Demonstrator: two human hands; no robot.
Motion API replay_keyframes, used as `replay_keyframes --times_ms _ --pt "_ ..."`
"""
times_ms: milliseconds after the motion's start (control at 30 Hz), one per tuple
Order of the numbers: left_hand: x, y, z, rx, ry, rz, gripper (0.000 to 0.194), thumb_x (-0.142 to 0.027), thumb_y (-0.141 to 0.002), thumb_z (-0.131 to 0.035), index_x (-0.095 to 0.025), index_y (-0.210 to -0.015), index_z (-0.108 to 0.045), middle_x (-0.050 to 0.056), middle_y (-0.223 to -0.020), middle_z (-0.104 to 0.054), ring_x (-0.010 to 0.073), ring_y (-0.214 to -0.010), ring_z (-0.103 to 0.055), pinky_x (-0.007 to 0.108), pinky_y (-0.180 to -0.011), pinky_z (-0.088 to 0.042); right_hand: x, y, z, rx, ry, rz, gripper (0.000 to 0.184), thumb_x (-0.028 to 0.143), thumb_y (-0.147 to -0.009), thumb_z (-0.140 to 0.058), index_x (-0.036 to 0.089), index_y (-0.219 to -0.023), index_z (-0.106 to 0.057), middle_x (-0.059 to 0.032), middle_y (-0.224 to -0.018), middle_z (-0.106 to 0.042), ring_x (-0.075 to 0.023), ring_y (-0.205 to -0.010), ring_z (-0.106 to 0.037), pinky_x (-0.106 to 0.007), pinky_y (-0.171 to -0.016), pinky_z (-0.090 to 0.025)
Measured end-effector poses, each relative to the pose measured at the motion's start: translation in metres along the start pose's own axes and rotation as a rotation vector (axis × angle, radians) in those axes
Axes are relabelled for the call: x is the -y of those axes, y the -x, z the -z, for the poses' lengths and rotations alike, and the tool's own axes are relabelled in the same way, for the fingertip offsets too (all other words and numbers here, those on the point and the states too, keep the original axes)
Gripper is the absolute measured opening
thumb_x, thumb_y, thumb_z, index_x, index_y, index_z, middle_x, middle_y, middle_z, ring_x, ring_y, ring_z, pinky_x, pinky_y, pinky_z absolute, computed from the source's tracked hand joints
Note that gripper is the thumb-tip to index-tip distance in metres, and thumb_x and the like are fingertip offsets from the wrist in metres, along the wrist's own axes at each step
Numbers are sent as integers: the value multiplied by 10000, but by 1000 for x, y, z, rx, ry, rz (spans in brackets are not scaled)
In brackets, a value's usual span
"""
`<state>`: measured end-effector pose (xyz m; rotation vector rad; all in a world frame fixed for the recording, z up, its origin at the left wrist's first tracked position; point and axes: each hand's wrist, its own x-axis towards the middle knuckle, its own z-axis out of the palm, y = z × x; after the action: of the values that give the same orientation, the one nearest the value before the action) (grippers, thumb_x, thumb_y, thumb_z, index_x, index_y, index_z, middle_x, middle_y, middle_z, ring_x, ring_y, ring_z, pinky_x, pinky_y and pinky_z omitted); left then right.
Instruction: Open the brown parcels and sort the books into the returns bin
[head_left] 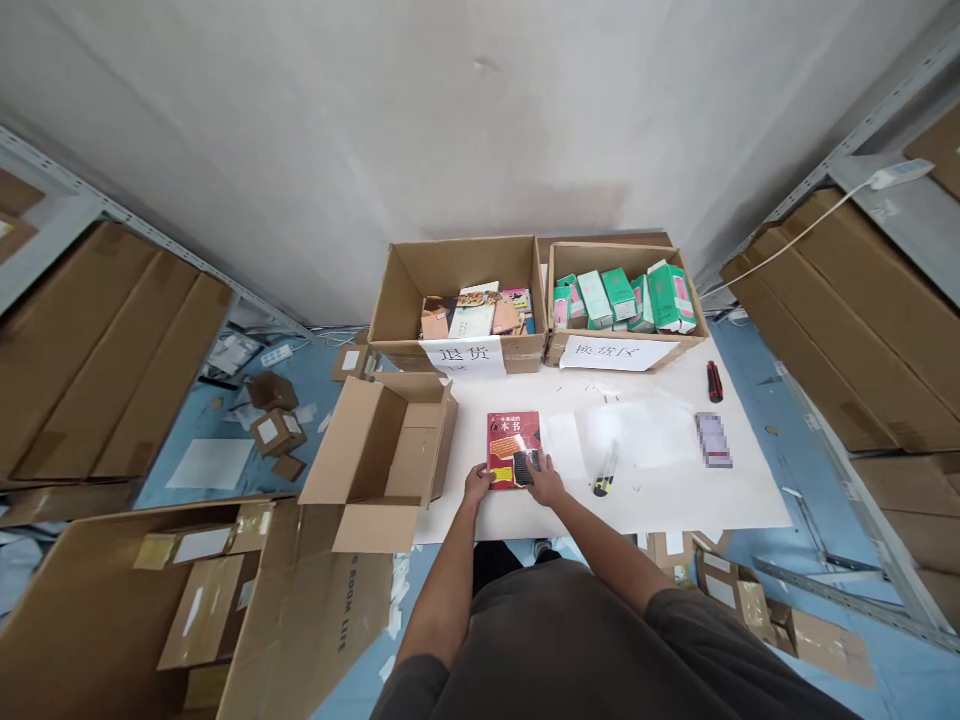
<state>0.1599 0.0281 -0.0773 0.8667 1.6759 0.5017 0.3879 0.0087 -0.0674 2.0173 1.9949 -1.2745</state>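
Note:
A red book (pixel 513 432) with a yellow patch and a dark patch on its cover lies on the white table (pixel 465 510) in front of me. My left hand (pixel 477 485) holds its lower left edge, with fingertips on the cover's side. At the lower right edge, my right hand (pixel 546 482) grips the book too, its fingers over the cover. Just left of the book stands an opened cardboard box (pixel 442 450) with its flaps spread out. A utility knife with a yellow and black handle (pixel 604 484) rests to the right of my right hand.
Behind stand a carton of books (pixel 382 310) and a carton of green boxes (pixel 553 345), each with a paper label. Right on the table are a red and black cutter (pixel 714 382) and a blurred purple item (pixel 713 440). A large carton of parcels (pixel 315 590) is lower left.

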Motion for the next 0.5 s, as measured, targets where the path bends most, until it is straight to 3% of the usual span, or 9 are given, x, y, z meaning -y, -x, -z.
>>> replay_keyframes --times_ms 133,233,300,400,500 --pt "-4 6 2 108 161 33 630 -244 -724 -828 -204 -1307 -594 71 -1069 -751 222 -963 -747 374 -847 -608 -13 -1 12 47 -49 14 810 295 -812 -729 315 -1572 -450 -77 -1755 -60 -400 -1583 -124 -544 -1165 -358" --pt "-11 18 8 187 253 21 721 -254 -702 -846 -219 -1358 -548 82 -1128 -735 237 -991 -748 398 -843 -614 -10 -2 29 30 -180 8 848 283 -731 -779 269 -1535 -512 -115 -1738 -155 -388 -1566 -220 -517 -1200 -329" --pt "-19 28 14 246 346 3 768 -270 -694 -853 -220 -1390 -532 90 -1158 -729 229 -1023 -738 380 -875 -601 -6 0 41 -58 -324 -52 880 309 -712 -779 256 -1542 -493 -136 -1703 -264 -358 -1547 -294 -513 -1206 -325" --pt "-34 44 22 340 433 -26 846 -301 -679 -864 -235 -1451 -522 99 -1203 -729 210 -1014 -728 318 -839 -582 2 13 60 -155 -657 -210 845 401 -723 -755 237 -1511 -495 -178 -1557 -499 -350 -1439 -480 -560 -1125 -413" --pt "-52 62 32 397 448 -93 913 -350 -674 -876 -241 -1505 -513 119 -1278 -715 183 -926 -720 246 -703 -544 12 33 83 4 -1047 -190 703 466 -683 -783 205 -1315 -622 -169 -1243 -724 -368 -1164 -694 -585 -972 -523"
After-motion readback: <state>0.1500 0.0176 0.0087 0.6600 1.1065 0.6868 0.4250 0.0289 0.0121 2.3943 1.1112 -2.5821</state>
